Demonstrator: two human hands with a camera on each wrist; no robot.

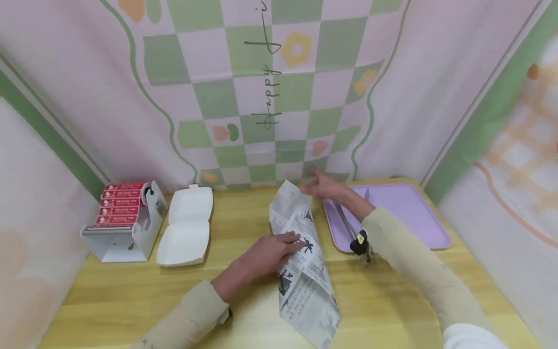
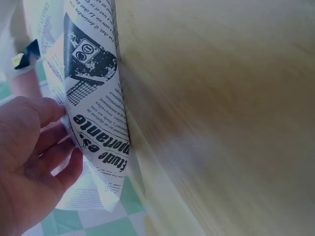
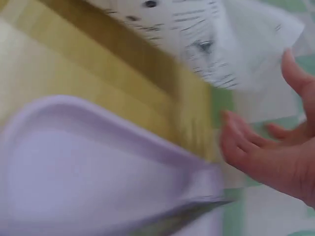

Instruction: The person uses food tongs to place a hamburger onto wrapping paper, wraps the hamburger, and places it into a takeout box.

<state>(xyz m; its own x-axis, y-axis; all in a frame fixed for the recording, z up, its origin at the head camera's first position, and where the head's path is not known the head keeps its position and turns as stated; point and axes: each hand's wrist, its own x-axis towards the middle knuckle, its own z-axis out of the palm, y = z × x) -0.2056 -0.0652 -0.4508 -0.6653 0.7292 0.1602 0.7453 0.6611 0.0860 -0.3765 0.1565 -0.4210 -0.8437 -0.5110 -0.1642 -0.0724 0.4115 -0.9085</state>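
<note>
A rolled packet of newsprint paper [image 1: 305, 247], printed with black text and pictures, lies lengthwise on the table. On its middle rests my left hand [image 1: 272, 252], fingers laid over the paper; in the left wrist view that hand [image 2: 39, 157] touches the packet's side [image 2: 96, 113] with loosely bent fingers. My right hand [image 1: 327, 186] is by the packet's far end, fingers spread and nothing held. The right wrist view has this hand [image 3: 275, 147] just apart from the paper's loose end [image 3: 261, 44]. Whatever is inside the packet is hidden.
Right of the packet lies a purple tray [image 1: 405, 208] with a long metal utensil [image 1: 344, 220], partly hidden by my right arm. An opened white takeaway box [image 1: 185, 242] and a dispenser [image 1: 126, 242] with red labels [image 1: 119, 203] stand left. A patterned curtain [image 1: 253, 97] hangs behind.
</note>
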